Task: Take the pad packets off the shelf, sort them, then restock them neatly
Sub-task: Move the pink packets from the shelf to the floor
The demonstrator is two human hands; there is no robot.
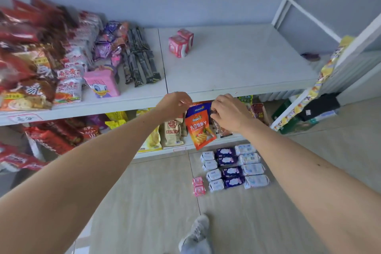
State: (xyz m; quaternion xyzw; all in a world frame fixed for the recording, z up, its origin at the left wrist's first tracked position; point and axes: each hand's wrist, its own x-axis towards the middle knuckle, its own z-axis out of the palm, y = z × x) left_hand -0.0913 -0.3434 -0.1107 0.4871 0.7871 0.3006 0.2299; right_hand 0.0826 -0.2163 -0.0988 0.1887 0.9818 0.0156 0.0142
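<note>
Two pink pad packets (181, 42) stand side by side at the back of the white upper shelf (237, 64). On the floor below lie sorted pad packets: a white column (212, 170), a purple column (228, 167), a pale blue column (251, 166) and two small pink packets (199, 186). My left hand (175, 103) hovers at the shelf's front edge, fingers loosely curled with nothing in them. My right hand (228, 111) is beside it, just below the edge, fingers bent and apart in front of snack bags, holding nothing that I can see.
Snack bags and a pink duck-print box (103, 84) crowd the upper shelf's left half. The lower shelf holds more snacks, with an orange chip bag (201, 130) leaning out. A white rack frame (309, 12) stands at right. My shoe (195, 231) is on the tiled floor.
</note>
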